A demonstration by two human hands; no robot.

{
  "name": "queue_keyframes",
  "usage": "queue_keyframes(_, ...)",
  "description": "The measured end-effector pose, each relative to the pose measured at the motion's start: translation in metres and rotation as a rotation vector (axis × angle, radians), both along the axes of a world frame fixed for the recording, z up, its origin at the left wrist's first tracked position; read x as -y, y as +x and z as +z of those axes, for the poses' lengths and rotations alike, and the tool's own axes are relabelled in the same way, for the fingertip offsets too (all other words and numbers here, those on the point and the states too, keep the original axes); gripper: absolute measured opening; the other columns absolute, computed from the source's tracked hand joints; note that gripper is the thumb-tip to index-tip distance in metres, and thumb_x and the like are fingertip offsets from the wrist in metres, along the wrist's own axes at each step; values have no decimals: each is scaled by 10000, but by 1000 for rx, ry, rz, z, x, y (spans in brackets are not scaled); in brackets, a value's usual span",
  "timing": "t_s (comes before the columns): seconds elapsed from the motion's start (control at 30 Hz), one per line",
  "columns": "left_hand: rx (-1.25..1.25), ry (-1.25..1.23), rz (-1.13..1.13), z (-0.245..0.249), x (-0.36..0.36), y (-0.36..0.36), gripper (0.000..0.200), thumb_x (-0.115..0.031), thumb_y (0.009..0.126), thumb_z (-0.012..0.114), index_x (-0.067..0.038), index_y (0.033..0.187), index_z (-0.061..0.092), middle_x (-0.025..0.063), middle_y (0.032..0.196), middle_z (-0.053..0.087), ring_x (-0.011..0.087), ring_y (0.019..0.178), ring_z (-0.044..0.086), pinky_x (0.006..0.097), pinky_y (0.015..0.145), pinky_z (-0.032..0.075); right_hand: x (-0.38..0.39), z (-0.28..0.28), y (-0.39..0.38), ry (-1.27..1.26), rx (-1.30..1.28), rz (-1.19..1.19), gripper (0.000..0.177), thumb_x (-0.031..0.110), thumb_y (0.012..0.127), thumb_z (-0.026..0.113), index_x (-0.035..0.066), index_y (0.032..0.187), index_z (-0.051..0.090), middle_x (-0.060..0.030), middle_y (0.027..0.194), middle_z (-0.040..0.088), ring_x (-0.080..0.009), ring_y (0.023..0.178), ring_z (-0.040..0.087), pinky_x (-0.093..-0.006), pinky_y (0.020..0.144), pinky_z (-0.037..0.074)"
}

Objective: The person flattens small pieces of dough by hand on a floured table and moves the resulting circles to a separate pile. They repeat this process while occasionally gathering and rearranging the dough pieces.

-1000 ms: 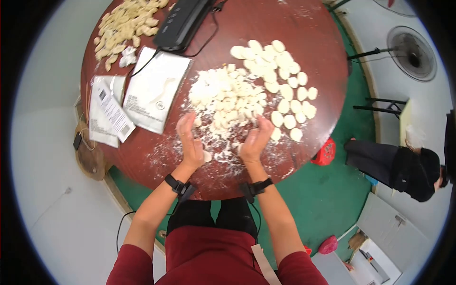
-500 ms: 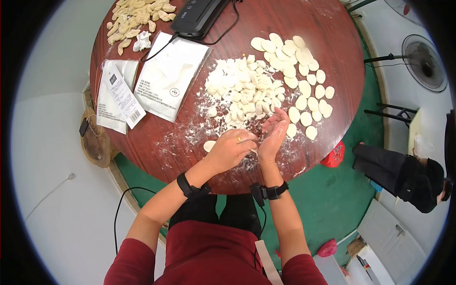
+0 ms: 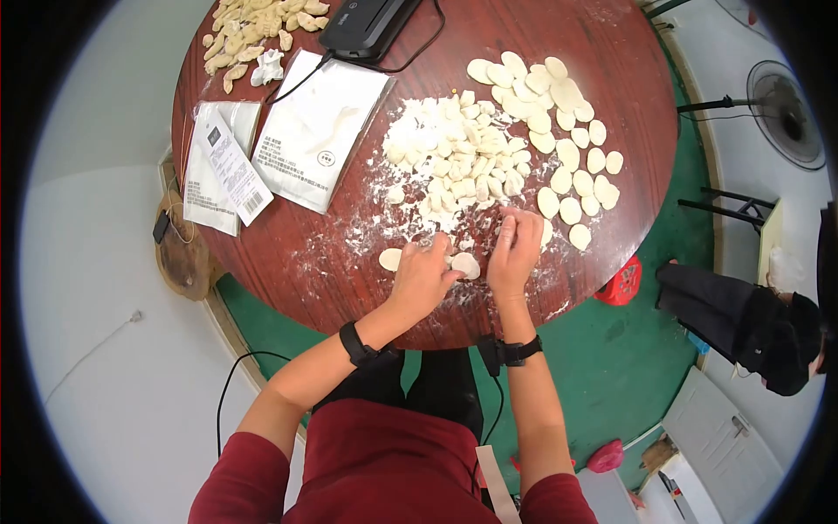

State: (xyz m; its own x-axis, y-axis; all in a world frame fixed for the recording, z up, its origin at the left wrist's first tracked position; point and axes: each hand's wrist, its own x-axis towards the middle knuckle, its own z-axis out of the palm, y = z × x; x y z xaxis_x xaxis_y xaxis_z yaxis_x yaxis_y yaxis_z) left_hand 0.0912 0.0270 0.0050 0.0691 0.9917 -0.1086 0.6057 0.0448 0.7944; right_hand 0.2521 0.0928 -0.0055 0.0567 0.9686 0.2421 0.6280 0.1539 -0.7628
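Note:
My left hand [image 3: 424,276] has its thumb and fingers at the left edge of a small round dough disc [image 3: 466,265], low over the table's near side. To the disc's right, my right hand [image 3: 515,255] is held on edge with fingers stretched out and nothing visible in it. Another flat dough disc [image 3: 390,259] lies just left of my left hand. Beyond my hands is a heap of floured dough pieces [image 3: 471,148], with loose white flour [image 3: 410,135] around it. Many flattened dough rounds [image 3: 567,155] spread to the right, some overlapping.
The round wooden table [image 3: 305,262] also bears white printed packets [image 3: 319,131], a black appliance [image 3: 367,31] with a cord, and yellowish shaped pieces [image 3: 253,35] at the far left. A fan [image 3: 786,113], a red stool [image 3: 621,281] and another person [image 3: 742,319] are to the right.
My hands have moved apart. The dough disc now shows between them by my left fingers, and my right hand has turned from palm-up to on edge. The view has shifted slightly.

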Motion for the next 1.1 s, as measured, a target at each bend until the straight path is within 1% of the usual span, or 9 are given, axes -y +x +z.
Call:
queue_keyframes(0.13,-63,-41,88,11,3,-20,295,-169,872,788,-70,1000,542,48,712,615,293,682,596,403,794,392,1,-7,-26,56,311,-18,262,116,966,634,41,1217,623,-157,1128,589,-355,1047,564,-469,887,429)
queue_keyframes(0.2,-163,148,261,6,2,-40,214,-171,920,704,-71,1023,546,99,879,616,322,827,576,464,792,380,3,-11,-36,24,377,-9,381,144,936,694,69,1297,599,-154,1187,570,-345,1091,550,-490,915,402)
queue_keyframes(0.3,-223,247,422,-4,-7,-67,152,-148,942,656,-83,1042,560,102,967,586,307,914,536,466,820,373,5,-18,-47,75,490,11,567,171,892,754,93,1414,547,-133,1221,536,-308,1128,512,-481,944,358)
queue_keyframes(0.43,-349,362,369,-16,-21,-72,184,-123,924,668,-74,1073,571,109,1054,581,317,1035,531,474,916,369,9,-33,-46,114,530,11,654,202,870,775,136,1468,519,-127,1198,525,-286,1093,502,-489,958,332)
queue_keyframes(0.57,-412,455,199,-28,-30,-49,289,-170,903,717,-148,1160,586,87,1198,552,313,1132,508,511,966,355,11,-35,-44,121,564,46,647,220,875,771,159,1468,520,-114,1190,523,-281,1095,505,-488,949,329)
queue_keyframes(0.77,-524,516,79,-53,-30,-34,387,-215,874,760,-182,1215,582,65,1254,526,292,1178,476,508,982,343,14,-37,-45,165,596,128,540,252,926,689,268,1448,553,-48,1215,499,-216,1078,521,-468,926,313)
queue_keyframes(0.83,-567,529,87,-57,-27,-34,336,-227,889,712,-193,1206,607,42,1275,530,236,1228,463,497,980,337,15,-38,-44,199,624,141,531,243,925,680,271,1441,561,-42,1199,503,-210,1077,521,-466,924,312)
queue_keyframes(1.0,-644,540,37,-62,-23,-36,325,-202,883,658,-197,1203,600,29,1295,540,230,1220,478,496,960,330,14,-40,-45,296,674,197,533,219,923,655,272,1445,563,-29,1141,524,-201,1056,524,-460,922,309)
queue_keyframes(1.1,-639,572,28,-60,-20,-34,327,-190,878,653,-198,1200,594,28,1283,548,232,1199,489,495,957,332,13,-31,-46,250,637,198,484,194,921,672,209,1399,598,-44,1123,519,-221,1068,518,-481,975,297)
